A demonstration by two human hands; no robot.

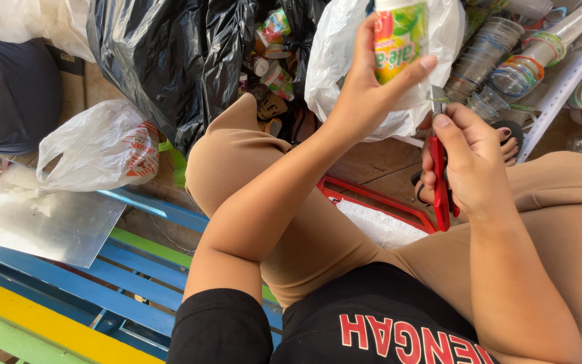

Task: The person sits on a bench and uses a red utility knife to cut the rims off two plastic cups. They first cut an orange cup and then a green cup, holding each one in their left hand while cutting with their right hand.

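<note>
Black shirt hem nearest | left hand (365, 94) clenched round small plastic bottle (399, 34), held high | right hand (473, 162) grasping red scissors (440, 182) | bottle likely light, thin-walled, slick label; take mid-body.

Left hand (362, 94) grips a labelled plastic bottle (399, 37) upright; right hand (469, 158) holds red-handled scissors (441, 185), blades touching the bottle's base.
</note>
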